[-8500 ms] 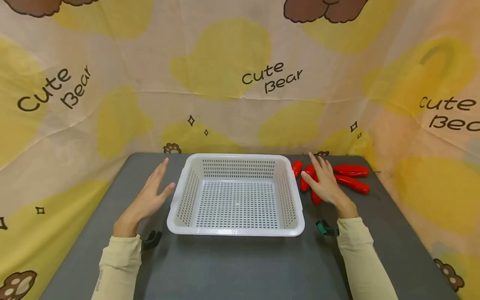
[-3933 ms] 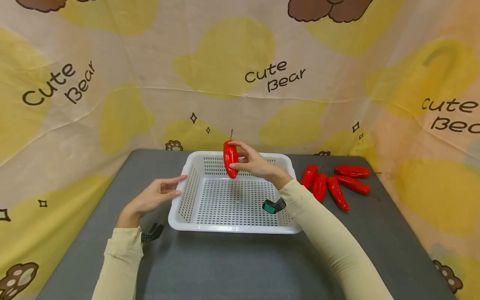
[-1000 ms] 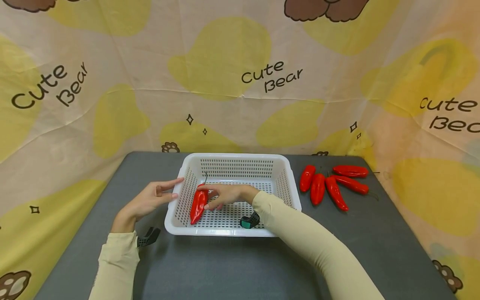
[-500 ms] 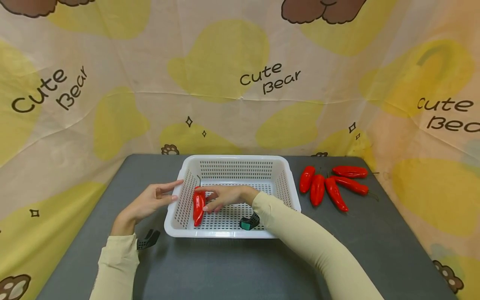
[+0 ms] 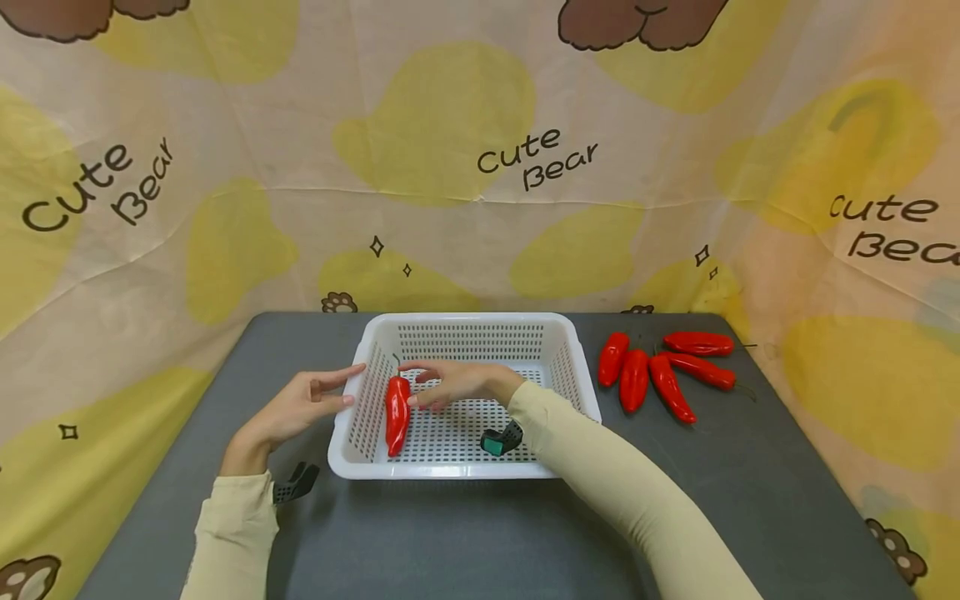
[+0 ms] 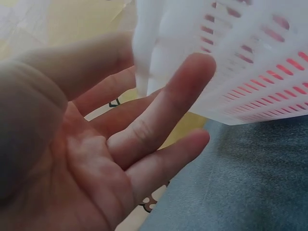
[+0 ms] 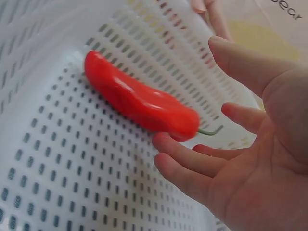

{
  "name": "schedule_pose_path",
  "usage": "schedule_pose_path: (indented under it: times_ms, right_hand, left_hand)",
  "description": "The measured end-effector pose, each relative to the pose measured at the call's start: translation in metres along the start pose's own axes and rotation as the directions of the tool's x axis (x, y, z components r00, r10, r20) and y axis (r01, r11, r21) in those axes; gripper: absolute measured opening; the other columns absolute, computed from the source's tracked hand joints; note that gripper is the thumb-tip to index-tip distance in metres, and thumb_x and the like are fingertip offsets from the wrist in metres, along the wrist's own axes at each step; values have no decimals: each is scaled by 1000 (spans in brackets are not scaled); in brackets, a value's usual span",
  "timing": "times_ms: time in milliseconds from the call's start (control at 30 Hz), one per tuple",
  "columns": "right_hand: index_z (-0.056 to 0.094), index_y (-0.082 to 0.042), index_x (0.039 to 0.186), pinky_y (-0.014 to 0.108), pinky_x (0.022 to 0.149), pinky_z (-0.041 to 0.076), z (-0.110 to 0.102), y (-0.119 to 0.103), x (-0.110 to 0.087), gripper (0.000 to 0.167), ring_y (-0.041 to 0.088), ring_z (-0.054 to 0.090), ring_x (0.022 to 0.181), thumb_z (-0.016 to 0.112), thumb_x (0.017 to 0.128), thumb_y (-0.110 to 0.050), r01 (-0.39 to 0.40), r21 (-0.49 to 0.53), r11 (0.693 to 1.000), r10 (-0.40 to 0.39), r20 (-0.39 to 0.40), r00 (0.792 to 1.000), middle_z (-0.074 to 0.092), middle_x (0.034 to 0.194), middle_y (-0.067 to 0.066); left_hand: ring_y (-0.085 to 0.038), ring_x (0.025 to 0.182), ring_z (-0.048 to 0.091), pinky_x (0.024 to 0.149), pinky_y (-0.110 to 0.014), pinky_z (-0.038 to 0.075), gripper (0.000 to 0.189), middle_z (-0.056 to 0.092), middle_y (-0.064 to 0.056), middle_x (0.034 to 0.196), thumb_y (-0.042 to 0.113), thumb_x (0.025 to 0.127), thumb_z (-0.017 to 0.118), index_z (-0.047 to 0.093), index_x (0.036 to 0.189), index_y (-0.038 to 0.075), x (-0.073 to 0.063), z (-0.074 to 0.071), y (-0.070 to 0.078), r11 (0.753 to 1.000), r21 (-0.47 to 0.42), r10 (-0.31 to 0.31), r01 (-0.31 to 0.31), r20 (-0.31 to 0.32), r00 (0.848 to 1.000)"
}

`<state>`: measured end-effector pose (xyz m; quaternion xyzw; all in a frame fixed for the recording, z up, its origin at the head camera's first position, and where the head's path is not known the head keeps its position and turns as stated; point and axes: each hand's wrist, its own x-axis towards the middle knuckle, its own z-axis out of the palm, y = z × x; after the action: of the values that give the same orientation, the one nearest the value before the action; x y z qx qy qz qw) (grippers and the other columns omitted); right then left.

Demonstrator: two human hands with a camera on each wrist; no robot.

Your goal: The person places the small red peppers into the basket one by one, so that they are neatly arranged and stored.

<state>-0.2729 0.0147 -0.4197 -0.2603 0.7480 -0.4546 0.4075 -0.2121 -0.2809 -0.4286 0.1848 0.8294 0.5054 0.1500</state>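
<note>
risks first: the right hand's (image 5: 450,384) fingertips sit right at the red pepper (image 5: 398,417), so a brush while lifting could roll or turn it on the smooth-looking basket floor. right sleeve (image 5: 600,467) passes over the basket's right side and could catch the rim, dragging the basket. left hand (image 5: 300,408) only has thumb and index at the left rim, so a push there could shift it too.

containers: white perforated basket (image 5: 450,472) on the gray bench (image 5: 465,542), one red pepper inside, lying along the left wall, stem toward the back. five loose peppers (image 5: 633,381) on the bench, right of the basket.

hands: right, fingers spread, relaxed, gripping nothing; pepper contact unclear. left, fingers loosely extended, touching the rim, no clear grip.
</note>
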Motion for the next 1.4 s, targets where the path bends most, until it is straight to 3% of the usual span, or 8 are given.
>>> schedule_pose_path:
  times_ms: [100,300,500,600,867,1033,1400]
  right_hand:
    - [29,-22,160,54,111,47,-4,-1,-2,75,34,55,132,67,95,-23,9,14,1000,-9,-21,1000,32,163,16]
    - [27,-16,160,59,113,43,-12,-6,-7,71,44,52,136,62,99,-19,92,49,995,-90,-28,996,30,164,20]
    - [28,-15,160,60,115,40,-17,-13,-18,68,44,52,135,59,99,-20,132,61,989,-130,-38,991,32,163,21]
    - [30,-15,159,59,116,39,-23,-15,-25,64,44,50,137,58,101,-19,141,75,987,-137,-49,989,33,162,22]
    - [31,-17,158,57,116,41,-53,-16,-52,62,40,52,136,58,102,-24,111,7,994,-110,-129,986,38,161,15]
    - [30,-17,158,57,116,40,-77,-14,-70,60,41,50,137,56,104,-21,104,15,994,-100,-174,980,36,161,19]
    - [29,-21,160,56,118,37,-104,-3,-110,57,46,47,139,51,107,-24,132,42,990,-116,-268,956,28,166,16]
  left_hand:
    - [-11,114,68,101,-50,55,58,51,-23,151,23,99,66,48,151,7,-2,-1,2,999,33,-7,7,-11,1000]
    - [-10,111,69,100,-44,56,58,52,-23,150,24,99,66,47,151,7,-3,-1,4,999,38,-20,21,-10,1000]
    - [-23,117,69,101,-46,56,58,52,-24,149,22,100,65,45,152,5,-3,2,0,1000,-2,-15,15,10,1000]
    - [-24,120,68,99,-40,57,59,52,-25,149,21,99,65,44,152,3,-3,3,-1,999,-31,-8,8,17,1000]
    - [-8,115,68,96,-26,56,59,54,-26,145,16,98,67,45,151,0,-2,1,-3,997,-71,20,-19,0,1000]
    - [-5,115,67,96,-24,55,60,54,-26,145,17,98,67,45,151,1,0,0,-3,997,-77,16,-16,5,1000]
    - [-17,120,67,101,-36,56,60,55,-23,146,21,98,67,46,151,4,-3,-1,1,1000,-16,2,-2,4,1000]
